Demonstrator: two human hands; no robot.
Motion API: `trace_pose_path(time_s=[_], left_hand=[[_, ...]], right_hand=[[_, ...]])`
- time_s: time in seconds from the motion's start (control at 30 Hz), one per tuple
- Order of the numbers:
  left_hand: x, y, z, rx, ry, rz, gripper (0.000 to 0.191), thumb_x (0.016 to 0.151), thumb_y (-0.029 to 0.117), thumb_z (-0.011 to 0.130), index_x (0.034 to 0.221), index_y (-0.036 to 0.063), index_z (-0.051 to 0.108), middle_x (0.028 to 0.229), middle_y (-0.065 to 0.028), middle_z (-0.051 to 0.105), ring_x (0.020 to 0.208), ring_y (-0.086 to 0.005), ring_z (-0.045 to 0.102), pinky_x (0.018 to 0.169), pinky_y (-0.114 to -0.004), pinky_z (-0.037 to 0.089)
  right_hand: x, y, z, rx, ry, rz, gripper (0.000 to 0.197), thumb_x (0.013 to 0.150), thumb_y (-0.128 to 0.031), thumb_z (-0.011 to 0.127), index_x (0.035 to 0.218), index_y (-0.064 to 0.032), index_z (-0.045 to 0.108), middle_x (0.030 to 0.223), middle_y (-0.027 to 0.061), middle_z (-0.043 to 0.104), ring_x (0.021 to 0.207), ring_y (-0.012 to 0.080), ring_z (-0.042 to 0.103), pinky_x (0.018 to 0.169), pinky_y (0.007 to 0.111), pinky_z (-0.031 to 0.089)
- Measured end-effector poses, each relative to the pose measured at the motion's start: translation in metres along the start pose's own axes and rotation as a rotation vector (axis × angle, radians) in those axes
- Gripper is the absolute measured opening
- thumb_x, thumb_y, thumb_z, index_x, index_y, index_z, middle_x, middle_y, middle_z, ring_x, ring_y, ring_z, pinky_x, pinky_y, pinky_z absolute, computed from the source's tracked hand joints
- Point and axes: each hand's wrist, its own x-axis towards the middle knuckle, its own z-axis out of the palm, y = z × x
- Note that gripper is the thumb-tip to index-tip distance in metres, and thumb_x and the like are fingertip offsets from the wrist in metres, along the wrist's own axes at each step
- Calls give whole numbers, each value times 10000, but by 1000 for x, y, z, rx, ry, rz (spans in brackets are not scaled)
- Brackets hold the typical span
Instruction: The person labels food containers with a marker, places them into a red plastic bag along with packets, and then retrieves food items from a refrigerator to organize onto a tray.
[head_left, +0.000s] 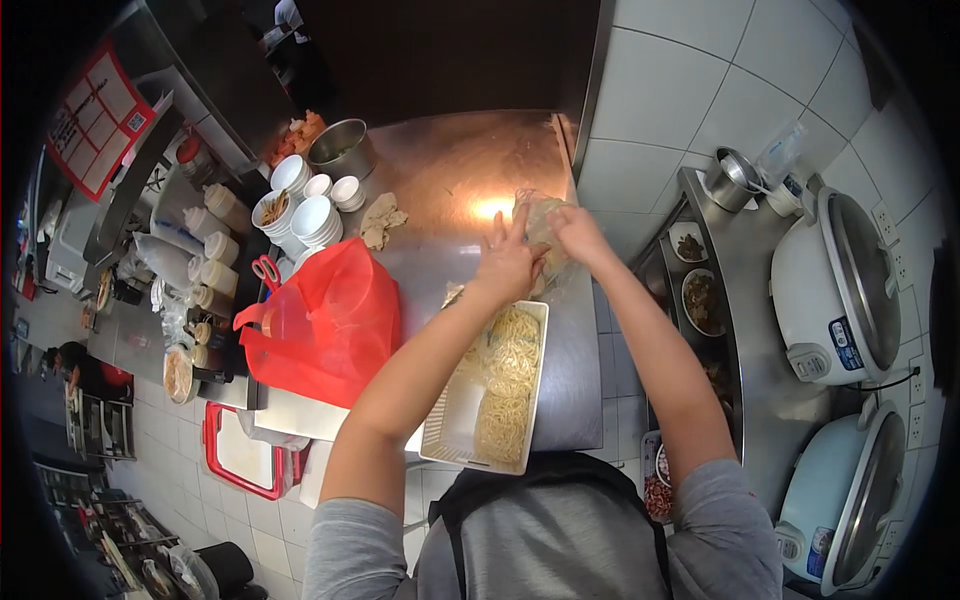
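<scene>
On the steel table (442, 180), beyond the basket, both hands are at a clear plastic bag (541, 217) with pale contents, perhaps noodles. My left hand (510, 262) rests on the bag's left side with its fingers spread. At the upper right of the bag, my right hand (576, 231) has its fingers closed on the plastic. Nearer to me stands a white plastic basket (459, 405) with bagged noodles (510, 367) along its right side. A red bag (330, 322) lies left of the basket, and a crumpled beige cloth (382, 220) lies farther back.
Stacked white bowls (315, 219), a steel pot (343, 150), red-handled scissors (266, 271) and squeeze bottles (219, 247) stand at the left. A shelf unit (765, 300) on the right bears rice cookers (832, 285). A person (73, 364) is at the far left.
</scene>
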Motion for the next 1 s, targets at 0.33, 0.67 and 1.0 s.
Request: trace_pose_path(time_s=[0.33, 0.67, 1.0], left_hand=[[9, -51, 24, -312, 8, 20, 317, 739, 1, 485, 1027, 54, 608, 1069, -85, 593, 849, -309, 594, 744, -388, 487], [-30, -39, 20, -286, -145, 40, 334, 733, 43, 508, 1064, 37, 556, 1163, -108, 534, 874, -332, 588, 763, -403, 487], [-66, -64, -42, -752, 81, -68, 335, 742, -8, 560, 1076, 9, 555, 1143, -159, 525, 864, -264, 609, 742, -329, 496]], right_hand=[[-68, -26, 13, -324, -155, -404, 182, 750, -19, 523, 914, 7, 598, 901, 200, 600, 813, 361, 591, 725, 418, 464], [13, 87, 92, -923, -168, 12, 626, 708, -321, 614, 1229, -29, 426, 1209, 232, 476, 1109, 342, 480, 914, 379, 409], [-58, 9, 4, -472, 112, 76, 651, 636, -213, 682, 1187, 28, 432, 1096, 218, 555, 1010, 286, 557, 848, 340, 445]])
